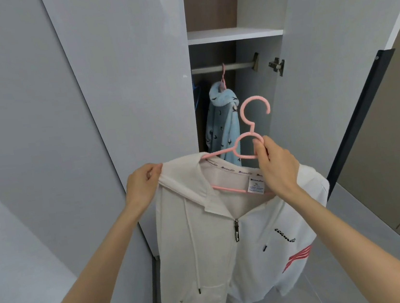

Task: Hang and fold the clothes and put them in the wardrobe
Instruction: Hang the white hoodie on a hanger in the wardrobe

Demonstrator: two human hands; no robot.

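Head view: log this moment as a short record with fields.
garment: white zip hoodie draped on a pink hanger
left hand: pinches the hoodie's shoulder edge
right hand: grips the hanger below its hook
hook: free, not on the rail
on the rail: blue patterned garment on its own hanger
wardrobe: door open

Both bare forearms reach up and forward. The right hand [276, 167] grips the neck loop of the pink hanger [254, 97], fingers curled round it. The left hand [145, 185], left of the hanger, pinches the white hoodie [203, 226] at its shoulder edge.
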